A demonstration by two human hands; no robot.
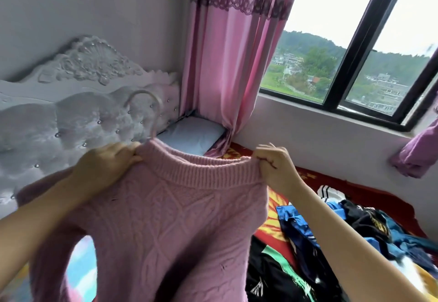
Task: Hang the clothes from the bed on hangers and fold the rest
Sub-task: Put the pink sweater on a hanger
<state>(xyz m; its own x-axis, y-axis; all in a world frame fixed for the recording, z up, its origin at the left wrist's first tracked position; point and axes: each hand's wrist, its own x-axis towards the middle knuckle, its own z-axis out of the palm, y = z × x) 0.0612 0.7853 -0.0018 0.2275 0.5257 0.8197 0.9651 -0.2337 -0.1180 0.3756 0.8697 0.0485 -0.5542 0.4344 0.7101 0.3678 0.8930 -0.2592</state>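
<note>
Pink cable-knit sweater [166,218] hangs at centre frame.
Left hand [106,166] and right hand [272,166] pinch its ribbed collar beside a pale plastic hanger hook [144,102]; soft and stretchy, it likely handles best by the shoulders.

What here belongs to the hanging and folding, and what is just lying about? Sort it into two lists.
Job: pink sweater, hanger, left hand and right hand gripping the sweater's collar, pile of clothes on the bed.
Lying about: curtain, headboard, window.
</note>
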